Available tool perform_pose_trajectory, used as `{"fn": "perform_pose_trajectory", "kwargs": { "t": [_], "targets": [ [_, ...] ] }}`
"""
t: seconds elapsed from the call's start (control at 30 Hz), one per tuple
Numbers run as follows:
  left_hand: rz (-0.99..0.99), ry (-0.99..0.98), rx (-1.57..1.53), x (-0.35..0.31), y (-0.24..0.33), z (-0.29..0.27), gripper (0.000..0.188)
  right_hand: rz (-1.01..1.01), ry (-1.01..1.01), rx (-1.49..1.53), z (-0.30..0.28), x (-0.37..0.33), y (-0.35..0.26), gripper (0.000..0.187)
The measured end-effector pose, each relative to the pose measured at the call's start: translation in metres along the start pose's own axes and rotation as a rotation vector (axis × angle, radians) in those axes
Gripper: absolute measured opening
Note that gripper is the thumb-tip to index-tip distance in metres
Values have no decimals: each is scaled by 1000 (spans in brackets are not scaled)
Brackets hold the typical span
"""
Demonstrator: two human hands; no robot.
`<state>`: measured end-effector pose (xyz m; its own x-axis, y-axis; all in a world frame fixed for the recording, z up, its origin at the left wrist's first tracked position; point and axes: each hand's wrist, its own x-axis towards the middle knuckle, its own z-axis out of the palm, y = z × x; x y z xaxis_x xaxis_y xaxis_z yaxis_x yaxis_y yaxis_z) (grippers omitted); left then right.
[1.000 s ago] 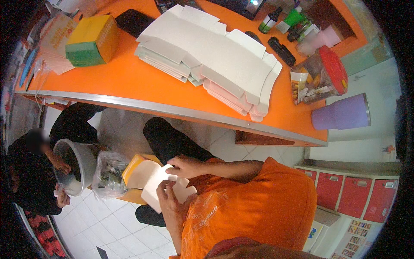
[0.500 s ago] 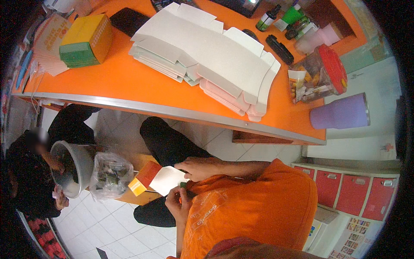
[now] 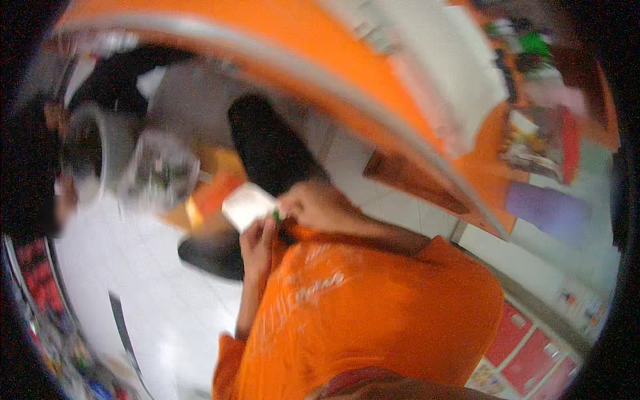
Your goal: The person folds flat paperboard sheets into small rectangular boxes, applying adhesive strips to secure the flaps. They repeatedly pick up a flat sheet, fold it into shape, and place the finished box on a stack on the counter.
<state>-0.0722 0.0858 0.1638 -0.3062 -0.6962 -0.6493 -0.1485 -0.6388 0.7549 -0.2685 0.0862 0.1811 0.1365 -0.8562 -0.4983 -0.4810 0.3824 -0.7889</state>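
At my lap is a cardboard box [image 3: 248, 205], with its white side toward me and red and yellow faces on the far left; motion blurs it. My left hand [image 3: 256, 239] is closed at its near edge, beside a small green part [image 3: 277, 217] that could be a flap. Against the box's right edge, my right hand [image 3: 308, 205] has its fingers curled and pressed together. The two hands are close to each other, with the green part between them.
An orange table [image 3: 400, 87] with a metal edge bears a stack of flattened white cartons [image 3: 453, 60], a red-lidded jar [image 3: 533, 143] and a purple tumbler [image 3: 547, 210]. Left are a clear plastic bag [image 3: 160, 170], a grey bucket [image 3: 100, 157] and another person in dark clothes [image 3: 30, 157].
The whole view has swung, so the table now slants down to the right and the picture is blurred. My hands stay together at the box near my lap.
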Motion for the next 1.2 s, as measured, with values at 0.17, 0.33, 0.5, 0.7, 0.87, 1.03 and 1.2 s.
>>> {"fn": "perform_pose_trajectory", "kwargs": {
  "t": [0.17, 0.33, 0.5, 0.7, 0.87, 1.03, 1.2],
  "targets": [
    [-2, -68, -178, 17, -2, 6, 17, -148, 200, -8, -5, 4, -1, 18],
    [-52, -97, -440, 21, -21, 10, 19, -123, 209, -43, -5, 4, -5, 21],
    [-60, -119, -371, 24, -19, 8, 20, -172, 212, -163, -8, 2, -8, 20],
    [-84, -168, -369, 22, 3, 9, 22, -141, 156, 21, -12, -1, -4, 17],
    [-27, -122, -366, 28, -6, 17, 22, -112, 178, -24, -10, -1, -7, 18],
    [-26, -148, -352, 27, -2, 13, 23, -95, 188, -33, -8, -3, -11, 17],
    [-29, -115, -220, 21, 7, 10, 20, -101, 157, 107, 0, -2, -1, 14]
  ]
}}
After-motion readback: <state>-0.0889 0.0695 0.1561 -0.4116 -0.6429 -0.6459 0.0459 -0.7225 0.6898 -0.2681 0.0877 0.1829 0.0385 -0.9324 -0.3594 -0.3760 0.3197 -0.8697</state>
